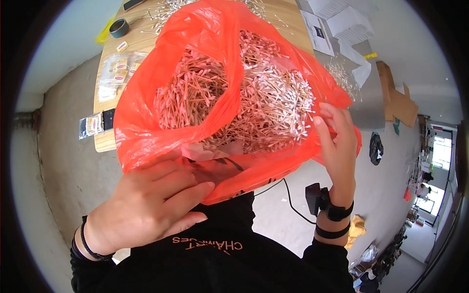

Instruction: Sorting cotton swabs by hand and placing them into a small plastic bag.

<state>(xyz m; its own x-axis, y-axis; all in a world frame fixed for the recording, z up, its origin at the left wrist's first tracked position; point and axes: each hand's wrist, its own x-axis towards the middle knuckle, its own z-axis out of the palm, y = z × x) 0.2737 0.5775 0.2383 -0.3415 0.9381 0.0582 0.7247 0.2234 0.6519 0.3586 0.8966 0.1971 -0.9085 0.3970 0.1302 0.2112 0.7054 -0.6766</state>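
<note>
A red plastic bag [146, 136] lies wide open in front of me, its near side bulging over the table's front edge. Inside is a large heap of cotton swabs [278, 97] with white tips and thin sticks. A bag handle loop crosses over the heap. My left hand [151, 200] is closed on the near left rim, fingers curled over the film. At the right side, my right hand [339, 141] pinches the bag's edge between thumb and bent fingers. Some of its fingertips are hidden by folds of plastic.
On the wooden table [105, 141] lie clear packets [117, 73], a packaged pack of swabs [93, 124] and a dark round container [118, 28]. Loose swabs [342, 75] are scattered right of the bag. A black cable [290, 200] hangs below; cardboard [391, 95] stands at right.
</note>
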